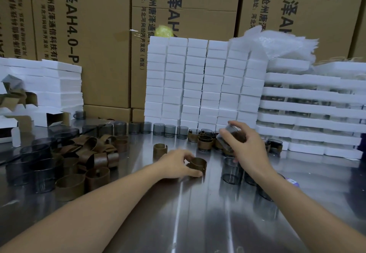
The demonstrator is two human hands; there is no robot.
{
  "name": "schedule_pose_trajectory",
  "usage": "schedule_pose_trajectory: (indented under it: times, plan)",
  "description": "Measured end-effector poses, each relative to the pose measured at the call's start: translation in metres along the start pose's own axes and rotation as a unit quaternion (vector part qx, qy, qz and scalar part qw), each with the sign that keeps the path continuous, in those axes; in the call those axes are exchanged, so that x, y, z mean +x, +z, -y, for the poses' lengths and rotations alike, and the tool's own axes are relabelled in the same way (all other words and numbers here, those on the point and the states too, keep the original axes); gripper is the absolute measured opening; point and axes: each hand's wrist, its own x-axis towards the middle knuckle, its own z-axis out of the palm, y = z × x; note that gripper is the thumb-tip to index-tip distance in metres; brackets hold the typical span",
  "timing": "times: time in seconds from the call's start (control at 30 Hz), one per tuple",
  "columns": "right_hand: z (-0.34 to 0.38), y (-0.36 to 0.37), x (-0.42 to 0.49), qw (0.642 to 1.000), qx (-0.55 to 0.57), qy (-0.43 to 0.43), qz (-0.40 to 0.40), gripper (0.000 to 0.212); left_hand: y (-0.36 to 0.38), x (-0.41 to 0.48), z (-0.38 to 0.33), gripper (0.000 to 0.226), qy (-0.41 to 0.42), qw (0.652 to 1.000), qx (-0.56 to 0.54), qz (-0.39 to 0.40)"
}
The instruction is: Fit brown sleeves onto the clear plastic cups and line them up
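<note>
Fingers (187, 156) of the left hand (176, 164) curl round a brown sleeve (198, 165) standing on the metal table (188, 219), with the thumb at its near side. Fingertips (232, 123) of the right hand (244, 143) pinch a clear cup (230, 128), tilted and lifted off the table. Something brown shows against it under the palm, but I cannot tell whether that is a sleeve fitted on it.

At far left a loose pile of sleeves (93, 149) lies among dark-looking bare cups (42, 175). Just left of the left hand a lone sleeve (160, 151) stands upright. Behind, a row of cups (158, 128) runs along the foot of stacked white boxes (198, 84). Sleeved cups (205, 143) cluster between the hands, further back. Under the right wrist stand unsleeved cups (232, 171). Cardboard cartons (103, 44) wall off the back.
</note>
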Motion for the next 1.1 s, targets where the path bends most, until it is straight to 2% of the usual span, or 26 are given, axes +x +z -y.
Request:
schedule_pose_trajectory:
  times: [0.07,0.13,0.2,0.33,0.4,0.5,0.6,0.7,0.8,0.87,1.0,1.1]
  plan:
    - [-0.002,0.004,-0.002,0.999,-0.01,-0.015,0.037,0.043,0.001,0.001,-0.007,0.056,0.019,0.997,-0.061,-0.03]
    - [-0.007,0.006,-0.003,0.993,-0.083,-0.061,0.052,0.044,-0.002,0.0,-0.016,0.049,0.043,0.988,-0.142,-0.046]
    - [-0.008,0.007,-0.006,0.981,-0.141,-0.11,0.069,0.037,-0.008,-0.001,-0.024,0.039,0.058,0.972,-0.226,-0.035]
    - [-0.005,0.008,-0.007,0.974,-0.165,-0.133,0.075,0.034,-0.021,-0.008,-0.039,0.027,0.039,0.946,-0.321,-0.023]
    - [-0.002,0.008,-0.009,0.978,-0.144,-0.136,0.069,0.039,-0.024,-0.011,-0.045,0.032,0.031,0.938,-0.344,-0.013]
    - [0.005,0.008,-0.012,0.981,-0.106,-0.148,0.07,0.058,-0.022,-0.014,-0.053,0.046,0.009,0.923,-0.383,-0.014]
    - [0.005,0.009,-0.012,0.977,-0.115,-0.168,0.055,0.073,-0.019,-0.016,-0.057,0.054,0.005,0.916,-0.401,-0.022]
    - [0.003,0.008,-0.013,0.977,-0.126,-0.171,0.023,0.071,-0.015,-0.016,-0.058,0.057,0.017,0.918,-0.393,-0.048]
    - [0.003,0.008,-0.013,0.978,-0.124,-0.169,0.003,0.068,-0.014,-0.015,-0.061,0.046,0.016,0.927,-0.369,-0.064]
    - [0.005,0.011,-0.014,0.981,-0.109,-0.163,-0.01,0.069,-0.013,-0.015,-0.064,0.054,0.005,0.929,-0.363,-0.071]
    - [0.014,0.016,-0.017,0.985,-0.069,-0.159,-0.023,0.07,-0.013,-0.014,-0.068,0.085,-0.014,0.927,-0.367,-0.077]
    - [0.019,0.016,-0.018,0.986,-0.055,-0.158,-0.028,0.068,-0.015,-0.016,-0.07,0.091,-0.034,0.926,-0.37,-0.074]
